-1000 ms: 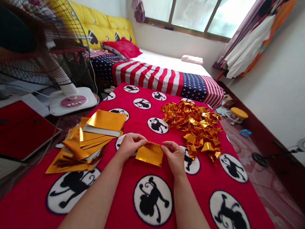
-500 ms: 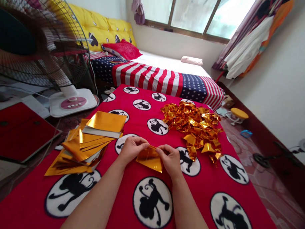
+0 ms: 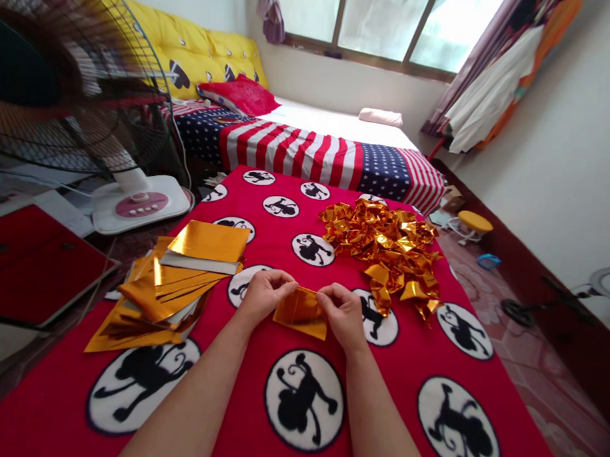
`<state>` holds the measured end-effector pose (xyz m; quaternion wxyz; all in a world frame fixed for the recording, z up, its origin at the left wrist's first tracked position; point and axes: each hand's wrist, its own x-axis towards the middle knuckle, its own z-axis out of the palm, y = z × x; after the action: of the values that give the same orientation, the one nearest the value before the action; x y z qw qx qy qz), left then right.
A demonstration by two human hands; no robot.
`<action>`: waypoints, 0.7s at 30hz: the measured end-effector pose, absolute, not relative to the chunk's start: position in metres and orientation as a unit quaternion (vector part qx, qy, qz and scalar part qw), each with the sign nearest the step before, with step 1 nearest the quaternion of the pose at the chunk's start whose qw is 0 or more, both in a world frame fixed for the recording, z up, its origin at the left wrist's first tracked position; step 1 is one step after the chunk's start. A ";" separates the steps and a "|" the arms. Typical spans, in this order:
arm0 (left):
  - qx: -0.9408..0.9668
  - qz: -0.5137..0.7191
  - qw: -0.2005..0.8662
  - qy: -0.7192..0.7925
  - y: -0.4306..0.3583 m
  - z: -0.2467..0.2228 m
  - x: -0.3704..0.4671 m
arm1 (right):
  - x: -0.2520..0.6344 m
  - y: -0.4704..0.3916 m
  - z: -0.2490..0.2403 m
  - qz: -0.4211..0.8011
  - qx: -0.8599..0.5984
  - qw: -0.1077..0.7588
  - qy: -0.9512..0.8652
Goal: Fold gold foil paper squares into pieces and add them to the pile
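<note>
Between my two hands is a small sheet of shiny gold foil paper (image 3: 302,316), its far edge pinched at both corners. My left hand (image 3: 265,297) grips the left corner between thumb and fingers, and my right hand (image 3: 343,313) grips the right one. Faint crease lines run across the sheet. To the left lies an untidy stack of flat gold foil sheets (image 3: 209,240), some showing a grey-white underside. Folded gold foil pieces (image 3: 384,241) form a loose heap to the right, beyond my right hand.
Everything lies on a red cloth (image 3: 218,412) with black monkey prints in white circles. A running fan (image 3: 140,203) stands at the left. Past the cloth's far edge is a bed (image 3: 298,148) with a stars-and-stripes cover. A yellow stool (image 3: 475,222) is on the floor at right.
My hands have moved slightly apart at the sheet's top edge, so more of the gold foil shows between them. The whole view has shifted a little.
</note>
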<state>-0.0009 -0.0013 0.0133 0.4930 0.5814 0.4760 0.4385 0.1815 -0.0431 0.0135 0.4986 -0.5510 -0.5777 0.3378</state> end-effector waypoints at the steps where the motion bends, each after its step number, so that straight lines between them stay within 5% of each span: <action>1: 0.596 0.429 0.494 0.466 -0.001 0.015 -0.001 | 0.181 -0.044 0.014 0.348 -0.547 0.496 -0.578; 10: 0.686 0.324 0.444 0.476 -0.006 0.014 0.000 | 0.171 -0.046 0.008 0.366 -0.538 0.451 -0.611; 21: 0.665 0.369 0.424 0.492 -0.001 0.012 -0.004 | 0.183 -0.045 0.014 0.401 -0.547 0.480 -0.556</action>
<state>-0.0037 -0.0010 0.0117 0.4238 0.6649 0.4922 0.3689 0.1834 -0.0450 0.0137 0.4804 -0.5475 -0.5559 0.4005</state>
